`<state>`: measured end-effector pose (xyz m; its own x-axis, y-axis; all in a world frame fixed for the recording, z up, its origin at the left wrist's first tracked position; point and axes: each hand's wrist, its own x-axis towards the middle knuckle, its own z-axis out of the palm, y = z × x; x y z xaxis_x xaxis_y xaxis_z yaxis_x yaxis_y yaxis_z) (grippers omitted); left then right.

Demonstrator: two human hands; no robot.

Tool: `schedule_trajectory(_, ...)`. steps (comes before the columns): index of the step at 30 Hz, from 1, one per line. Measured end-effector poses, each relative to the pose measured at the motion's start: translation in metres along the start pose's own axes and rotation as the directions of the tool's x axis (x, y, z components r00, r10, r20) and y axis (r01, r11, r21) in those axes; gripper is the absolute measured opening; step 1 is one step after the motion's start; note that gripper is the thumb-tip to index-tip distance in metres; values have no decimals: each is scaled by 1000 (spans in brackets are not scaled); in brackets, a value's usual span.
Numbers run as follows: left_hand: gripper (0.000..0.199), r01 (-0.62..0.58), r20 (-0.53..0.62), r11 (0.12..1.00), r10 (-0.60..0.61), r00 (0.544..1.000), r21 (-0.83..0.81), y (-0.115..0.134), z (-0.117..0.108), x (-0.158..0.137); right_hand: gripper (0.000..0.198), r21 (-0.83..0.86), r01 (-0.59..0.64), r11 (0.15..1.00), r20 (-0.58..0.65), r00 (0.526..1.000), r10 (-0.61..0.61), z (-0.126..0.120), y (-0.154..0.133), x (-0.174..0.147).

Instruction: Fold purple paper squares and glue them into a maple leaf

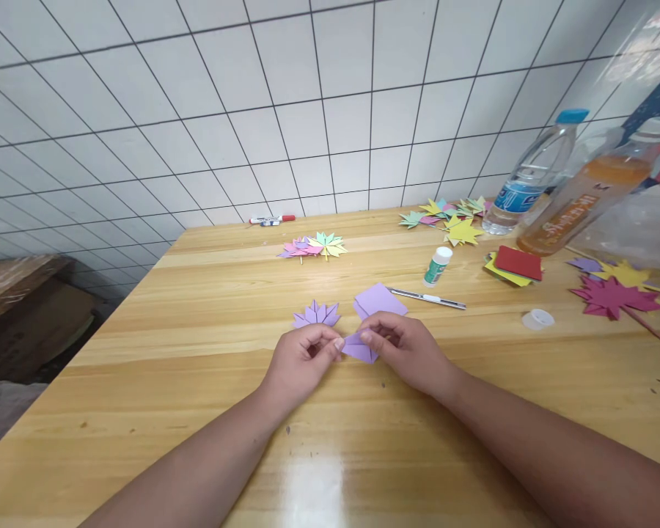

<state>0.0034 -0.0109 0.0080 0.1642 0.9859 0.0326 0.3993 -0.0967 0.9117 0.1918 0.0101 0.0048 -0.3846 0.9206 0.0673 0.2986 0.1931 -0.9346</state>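
Note:
A small folded piece of purple paper is held between my two hands, just above the wooden table. My left hand pinches its left tip between thumb and fingers. On the upper right side, my right hand grips it with the thumb on top. Beyond my left hand lies a purple folded-paper leaf with several points. Square purple paper rests just past my right hand, beside a slim silver pen-like tool. My curled fingers hide part of the held paper.
A glue stick, its loose cap, and red and yellow paper lie to the right. Farther right stand a water bottle and an orange drink bottle. Paper leaves and markers lie near the tiled wall.

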Motion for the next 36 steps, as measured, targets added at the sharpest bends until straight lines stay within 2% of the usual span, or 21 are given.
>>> schedule_trajectory(5, 19, 14, 21, 1000, -13, 1000, -23, 0, 1, 0, 17, 8, -83, 996, -11, 996, 83, 1, 3, 2)
schedule_trajectory(10, 23, 37, 45, 999, -37, 998, -2, 1, 0, 0, 21, 163, -111, 980, -65, 990, 123, -3, 4, 7)
schedule_trajectory(15, 24, 80, 29, 991, -77, 997, -103, 0, -2, 2, 24, 254, -125, 959, -101, 983, 155, -5, 6, 10)
schedule_trajectory(19, 25, 74, -5, 989, -75, 997, -129, -2, -2, 3, 21, 157, -104, 982, -89, 989, 119, -3, 8, 8)
schedule_trajectory(22, 26, 40, 57, 996, -36, 998, -81, -2, -1, 2, 18, 90, -74, 993, -5, 997, 75, -1, 8, 6)
schedule_trajectory(24, 24, 19, 114, 999, -15, 993, -29, -2, -2, 1, 17, 99, -67, 993, 3, 998, 68, 0, 7, 5)
schedule_trajectory(26, 27, 2, 138, 1000, 0, 990, -12, -2, -4, 0, 19, 133, -78, 988, -40, 996, 83, -1, 7, 5)
schedule_trajectory(29, 32, 6, 139, 999, 0, 990, -43, -2, -6, 1, 21, 193, -92, 977, -75, 991, 108, -4, 6, 8)
schedule_trajectory(36, 25, 6, 107, 999, -10, 994, 38, 0, -3, 2, 23, 213, -105, 971, -77, 989, 124, -4, 4, 9)
